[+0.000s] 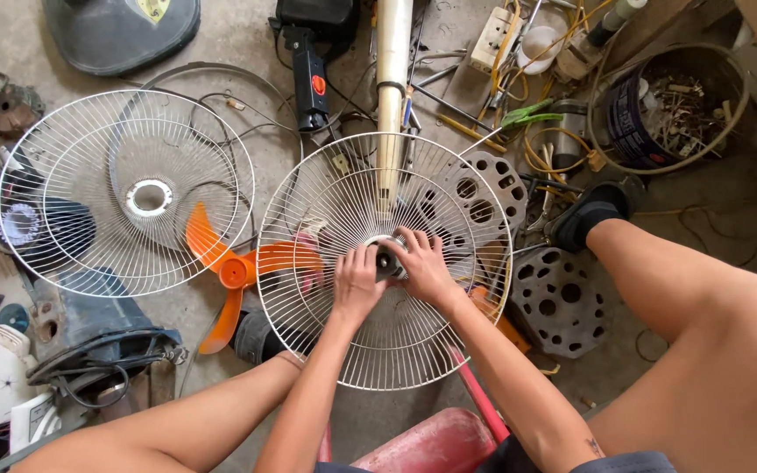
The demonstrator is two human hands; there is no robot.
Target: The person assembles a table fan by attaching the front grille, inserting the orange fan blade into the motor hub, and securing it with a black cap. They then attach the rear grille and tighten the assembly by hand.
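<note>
A round white wire fan guard (335, 210) lies in front of me over the fan's body. Both hands meet at its centre. My left hand (357, 282) and my right hand (422, 267) are closed around the small dark hub piece (386, 262) in the middle of the guard. A second white wire guard (89, 188) with a white centre ring lies flat on the floor to the left. An orange fan blade (234, 267) lies between the two guards, partly under the near one.
Concrete floor crowded with parts: grey perforated motor plates (561, 298), a white pole (392, 79), a black power tool (311, 74), a bucket of scrap (668, 105), yellow wires, a blue fan base (89, 324), a red stool (435, 442). My legs flank the guard.
</note>
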